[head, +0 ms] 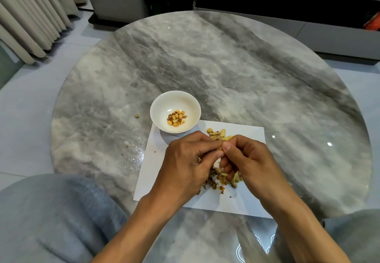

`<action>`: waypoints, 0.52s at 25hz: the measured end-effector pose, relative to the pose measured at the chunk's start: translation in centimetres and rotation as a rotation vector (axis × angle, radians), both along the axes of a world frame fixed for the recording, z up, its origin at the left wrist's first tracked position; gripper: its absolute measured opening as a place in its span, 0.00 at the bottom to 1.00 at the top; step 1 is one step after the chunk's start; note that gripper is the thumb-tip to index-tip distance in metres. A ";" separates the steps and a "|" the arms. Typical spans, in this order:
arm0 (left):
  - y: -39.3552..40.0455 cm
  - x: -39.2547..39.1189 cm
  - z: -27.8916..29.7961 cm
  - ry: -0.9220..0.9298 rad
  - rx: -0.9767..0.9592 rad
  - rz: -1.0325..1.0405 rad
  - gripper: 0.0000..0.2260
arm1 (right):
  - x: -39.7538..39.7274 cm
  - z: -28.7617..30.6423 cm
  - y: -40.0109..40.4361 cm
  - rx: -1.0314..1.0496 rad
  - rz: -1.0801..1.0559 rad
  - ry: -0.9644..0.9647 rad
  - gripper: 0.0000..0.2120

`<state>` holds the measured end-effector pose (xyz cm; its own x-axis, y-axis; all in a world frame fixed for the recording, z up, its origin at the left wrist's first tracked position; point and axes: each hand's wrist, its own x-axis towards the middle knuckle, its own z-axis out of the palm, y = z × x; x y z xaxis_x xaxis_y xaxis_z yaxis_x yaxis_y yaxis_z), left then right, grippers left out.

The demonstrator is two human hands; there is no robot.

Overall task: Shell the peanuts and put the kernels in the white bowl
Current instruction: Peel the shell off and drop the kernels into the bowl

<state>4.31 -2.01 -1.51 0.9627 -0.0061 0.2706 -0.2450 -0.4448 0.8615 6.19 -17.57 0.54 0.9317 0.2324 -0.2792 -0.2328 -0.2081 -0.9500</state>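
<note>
Between both hands, over the white paper sheet [242, 199], a tan peanut shell [220, 148] is being cracked.

Left hand [185, 160] and right hand [246, 160] both pinch the peanut at their meeting fingertips; twisting gently apart should free the kernels without scattering them. Just beyond the left hand stands the small white ceramic bowl [158, 106] holding golden shelled kernels [176, 117]. Whole pale peanuts [216, 134] lie just past the fingertips, broken brown husks [216, 180] beneath the palms. Nothing blocks the short reach across the grey marble round table [226, 67].
</note>
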 end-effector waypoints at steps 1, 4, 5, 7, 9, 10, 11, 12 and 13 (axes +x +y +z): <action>0.0 0.0 0.0 -0.013 0.001 0.001 0.09 | 0.0 0.0 0.0 0.019 -0.004 0.008 0.14; 0.0 0.0 0.4 0.075 -0.091 0.037 0.08 | -0.1 0.0 0.4 0.098 -0.070 0.085 0.15; -0.1 0.1 0.7 0.142 -0.151 0.060 0.08 | -0.1 0.0 0.6 0.130 -0.110 0.127 0.14; -0.3 0.1 1.0 0.290 -0.266 0.113 0.09 | -0.2 -0.1 0.7 0.181 -0.206 0.226 0.12; -0.3 0.2 1.1 0.419 -0.320 0.151 0.09 | -0.1 -0.3 0.7 0.228 -0.311 0.330 0.09; -0.3 0.1 1.1 0.464 -0.323 0.142 0.09 | -0.1 -0.5 0.7 0.262 -0.353 0.390 0.09; -0.4 0.1 1.0 0.492 -0.308 0.119 0.10 | -0.1 -0.7 0.8 0.306 -0.377 0.455 0.09; -0.5 0.0 1.1 0.512 -0.294 0.087 0.11 | -0.2 -0.8 1.0 0.357 -0.392 0.521 0.08; -0.6 -0.1 1.2 0.539 -0.290 0.059 0.11 | -0.3 -0.9 1.2 0.405 -0.405 0.578 0.08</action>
<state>4.22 -2.63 -0.35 0.9610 0.0528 -0.2713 0.2764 -0.1734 0.9453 5.89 -16.35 -0.34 0.6998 0.0942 -0.7081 -0.6926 0.3319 -0.6404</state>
